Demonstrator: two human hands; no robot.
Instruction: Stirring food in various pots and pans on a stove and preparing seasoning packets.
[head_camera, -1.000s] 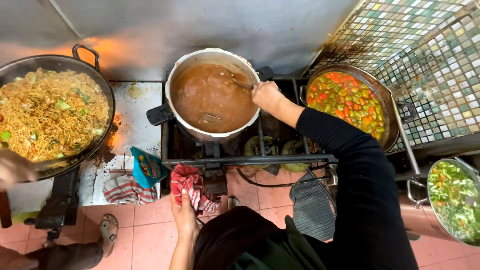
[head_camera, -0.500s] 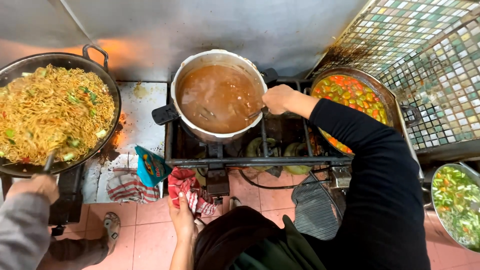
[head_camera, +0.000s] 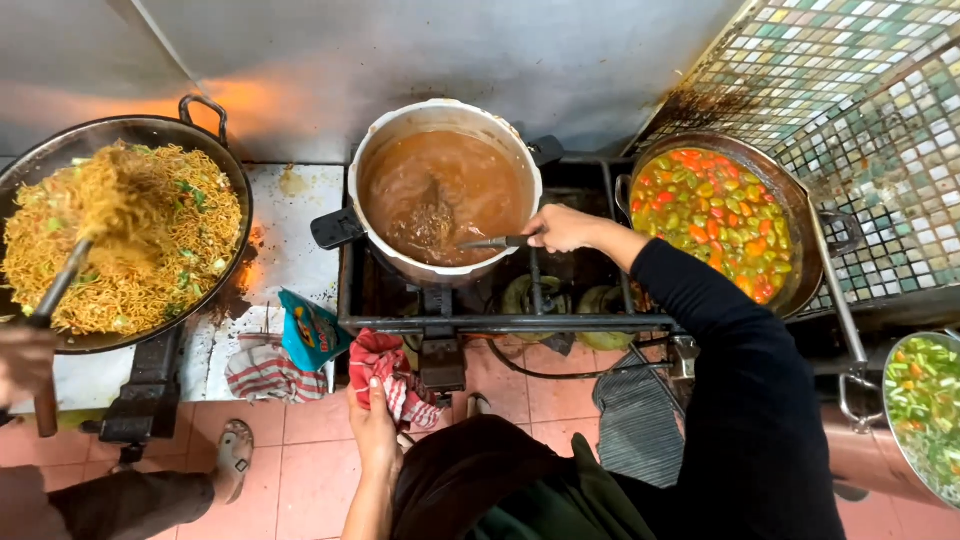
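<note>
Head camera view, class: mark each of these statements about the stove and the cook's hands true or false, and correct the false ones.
1. The right hand holds a ladle that reaches into the pot of brown broth. True.
2. The left hand rests on a blue packet. False: it grips a red checked cloth; the blue packet lies apart, to the side.
3. The wok of noodles is stirred by the cook's own hands. False: another person's hand at the picture's edge works the tool in it.
4. A pan of red, orange and green vegetables stands beside the pot, on the cook's right. True.
5. The pot has a lid on. False: it is open.
</note>
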